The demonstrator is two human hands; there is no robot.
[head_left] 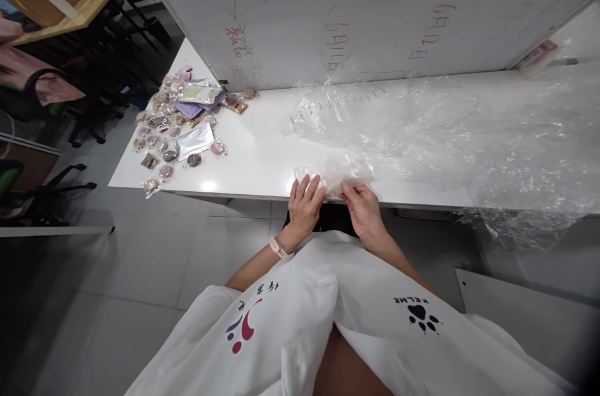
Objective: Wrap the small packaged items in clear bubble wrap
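Note:
A clear plastic bag (335, 170) lies at the table's front edge, right before my body. My left hand (305, 203) rests on its left end, fingers stretched out and slightly apart. At the bag's near edge, my right hand (363, 205) pinches the plastic between thumb and fingers. Behind and to the right spreads a large heap of clear plastic bags (435, 127), crinkled and overlapping. Whether the bag under my hands joins that heap, I cannot tell.
Small wrapped snacks (165, 155), a silver pouch (194, 141) and a green pouch (200, 94) crowd the left end of the white table (253, 152). A whiteboard (375, 9) stands along the back. Plastic hangs over the front edge at right.

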